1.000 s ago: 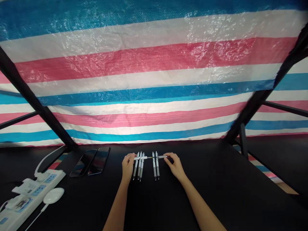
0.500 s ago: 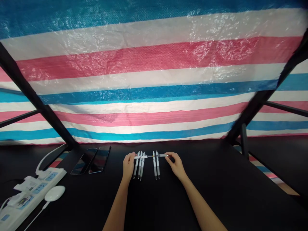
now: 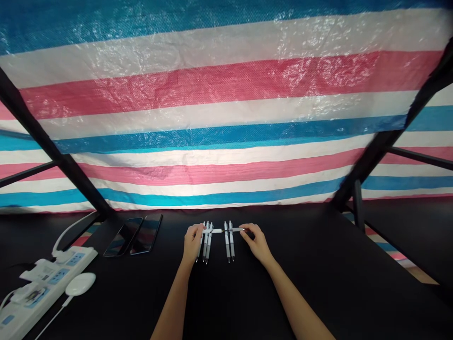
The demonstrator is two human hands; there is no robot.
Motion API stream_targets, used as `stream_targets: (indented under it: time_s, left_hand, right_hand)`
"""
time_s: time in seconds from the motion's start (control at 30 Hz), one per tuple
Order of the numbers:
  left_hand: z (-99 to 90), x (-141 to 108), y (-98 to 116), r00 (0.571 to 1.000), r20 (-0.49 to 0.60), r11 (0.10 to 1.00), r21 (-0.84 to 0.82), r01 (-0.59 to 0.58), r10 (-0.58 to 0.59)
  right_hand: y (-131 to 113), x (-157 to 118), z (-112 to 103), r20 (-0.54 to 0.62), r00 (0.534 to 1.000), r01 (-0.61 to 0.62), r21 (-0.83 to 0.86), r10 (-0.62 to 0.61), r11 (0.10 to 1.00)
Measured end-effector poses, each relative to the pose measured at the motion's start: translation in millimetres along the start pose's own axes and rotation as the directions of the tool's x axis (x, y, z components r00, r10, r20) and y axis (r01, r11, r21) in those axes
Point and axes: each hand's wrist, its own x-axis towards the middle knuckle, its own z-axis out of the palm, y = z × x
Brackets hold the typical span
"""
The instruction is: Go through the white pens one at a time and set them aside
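Observed left hand (image 3: pixel 193 239) with fingers pinching the outer end of a white pen barrel (image 3: pixel 215 231), held level. Observed right hand (image 3: pixel 257 242) with fingers pinching a grey pen section (image 3: pixel 237 229), roughly in line with the barrel. Noted a thin rod (image 3: pixel 227 230) between the two parts. Located these parts crosswise over the upper halves of five pens: three white-and-grey pens (image 3: pixel 208 245) close together beside the left hand, and two matching pens (image 3: pixel 227 243) side by side nearer the right hand, all lying tips toward the wearer on the black counter (image 3: pixel 226 302). Recorded at left: two dark phones (image 3: pixel 146 236) side by side; a white power strip (image 3: pixel 49 301) with blue socket faces; a white adapter (image 3: pixel 40 271) bearing small print, too fine to read; a round white charger (image 3: pixel 80 284). Cannot make out lettering on pens or phones. Recorded behind: a blue, white and red striped sheet (image 3: pixel 212 85).
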Motion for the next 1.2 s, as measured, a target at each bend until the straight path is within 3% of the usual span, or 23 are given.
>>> stream_targets:
  time_s: [0.3,1.2]
  left_hand:
    - [3.7,-1.8,-2.4,0.991,0.083,0.993,0.044,-0.111,0.107]
    - [3.7,-3.2,0.7,0.989,0.079,0.988,0.085,-0.128,0.121]
  right_hand:
    - [-11.9,-3.0,0.7,0.049,0.999,0.021,-0.007,-0.021,1.000]
    - [-11.2,-3.5,1.2,0.056,0.998,0.009,0.018,-0.010,1.000]
